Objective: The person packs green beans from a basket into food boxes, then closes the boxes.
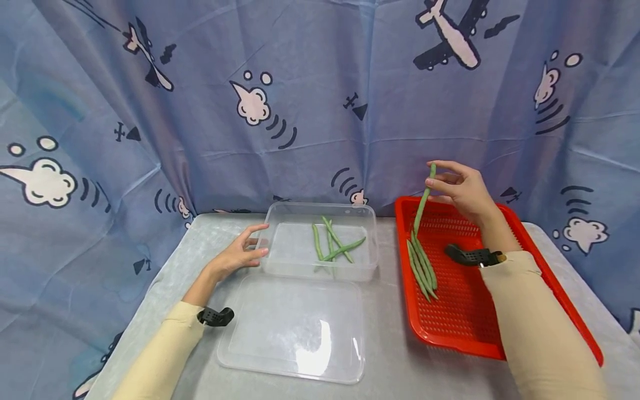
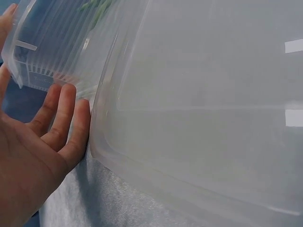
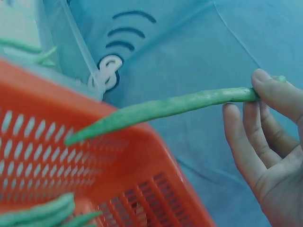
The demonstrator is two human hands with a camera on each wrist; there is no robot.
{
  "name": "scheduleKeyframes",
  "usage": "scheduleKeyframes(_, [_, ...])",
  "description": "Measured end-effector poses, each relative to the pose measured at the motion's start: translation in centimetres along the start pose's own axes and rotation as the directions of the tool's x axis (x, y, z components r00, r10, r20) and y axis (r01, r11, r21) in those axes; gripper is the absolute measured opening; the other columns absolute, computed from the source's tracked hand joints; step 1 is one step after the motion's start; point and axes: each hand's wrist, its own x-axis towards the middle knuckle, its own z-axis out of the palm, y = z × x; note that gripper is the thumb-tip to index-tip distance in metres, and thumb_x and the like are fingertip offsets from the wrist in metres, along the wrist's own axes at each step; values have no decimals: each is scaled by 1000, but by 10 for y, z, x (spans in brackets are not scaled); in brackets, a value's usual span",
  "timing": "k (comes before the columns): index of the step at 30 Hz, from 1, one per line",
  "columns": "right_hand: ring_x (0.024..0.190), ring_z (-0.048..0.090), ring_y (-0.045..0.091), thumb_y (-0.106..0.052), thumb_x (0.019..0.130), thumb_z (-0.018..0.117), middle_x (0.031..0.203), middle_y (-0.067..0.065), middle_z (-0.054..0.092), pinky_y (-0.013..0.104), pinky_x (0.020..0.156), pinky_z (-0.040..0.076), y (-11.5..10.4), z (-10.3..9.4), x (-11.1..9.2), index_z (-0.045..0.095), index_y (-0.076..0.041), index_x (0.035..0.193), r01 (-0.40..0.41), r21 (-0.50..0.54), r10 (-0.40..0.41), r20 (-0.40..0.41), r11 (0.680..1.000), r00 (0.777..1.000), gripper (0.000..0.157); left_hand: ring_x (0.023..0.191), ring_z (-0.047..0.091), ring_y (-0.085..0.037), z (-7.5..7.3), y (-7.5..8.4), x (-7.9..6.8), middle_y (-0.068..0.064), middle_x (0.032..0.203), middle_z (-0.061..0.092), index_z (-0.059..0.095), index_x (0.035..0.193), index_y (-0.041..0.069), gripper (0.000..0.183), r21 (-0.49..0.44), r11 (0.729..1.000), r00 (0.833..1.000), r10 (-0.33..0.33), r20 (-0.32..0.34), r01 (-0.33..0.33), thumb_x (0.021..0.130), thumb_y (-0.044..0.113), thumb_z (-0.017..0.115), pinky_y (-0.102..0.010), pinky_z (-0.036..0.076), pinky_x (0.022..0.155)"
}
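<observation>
My right hand (image 1: 457,189) pinches a green bean (image 3: 180,105) near its upper end, between thumb and fingers. The bean slants down over the left back part of a red plastic basket (image 1: 467,328), where several more green beans (image 1: 422,269) lie together. On the left, a clear plastic container (image 1: 287,250) holds several green beans (image 1: 341,249), some crossing one another. My left hand (image 1: 240,253) is at the container's left wall, its fingers extended and spread; in the left wrist view the fingertips (image 2: 68,92) come right at the container's side.
A clear lid (image 1: 295,328) lies flat on the grey tabletop (image 1: 385,333), just in front of the container. Behind the table hangs a blue curtain (image 1: 310,111) with airplane and cloud prints. The basket stands to the right of the container, with a gap between them.
</observation>
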Motion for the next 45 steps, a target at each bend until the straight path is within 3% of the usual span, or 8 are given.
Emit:
scheduleKeyframes(8, [90,67,19,10,95,65,100,9,68,37,72,60,0,27,14,64,-4,136,26,89,-29,29,996,999,43,134,40,-46,2,-2,1,-31,154,20,28,160,25,75,-10,1000,1000,-2,4,2,99,18,70,-55,46,101])
scheduleKeyframes(14, [87,66,19,4,94,70,101,10,66,39,72,60,1,57,25,61,-2,138,0,72,-3,41,997,999,45,135,37,-47,2,0,0,-31,156,18,27,161,24,74,-6,1000,1000,-3,0,3,100,18,69,-56,45,102])
scheduleKeyframes(25, [87,68,22,4,93,71,99,13,66,46,75,60,13,117,42,56,1,141,-27,93,14,137,995,990,51,134,39,-47,1,0,0,-32,154,21,27,161,25,73,-5,1000,1000,5,2,-5,101,19,68,-57,45,102])
scheduleKeyframes(29, [85,68,24,4,93,71,100,15,66,45,75,60,19,136,45,54,3,142,-51,86,36,169,995,985,52,134,40,-46,0,-1,0,-31,155,20,28,161,26,75,-6,1000,1000,-1,1,1,99,20,70,-55,46,101])
scheduleKeyframes(35, [82,67,24,4,94,71,102,17,63,53,79,57,29,163,46,51,5,144,-94,66,79,206,993,975,54,134,40,-45,0,-2,1,-30,156,20,28,160,26,74,-6,1000,1000,-7,-1,7,99,20,70,-54,47,101])
scheduleKeyframes(45, [91,65,35,4,94,71,103,17,62,61,86,52,48,200,44,53,3,144,-179,23,167,258,984,952,53,134,39,-46,0,-1,1,-31,156,19,28,161,25,74,-9,1000,1000,-3,0,3,100,20,69,-56,45,102])
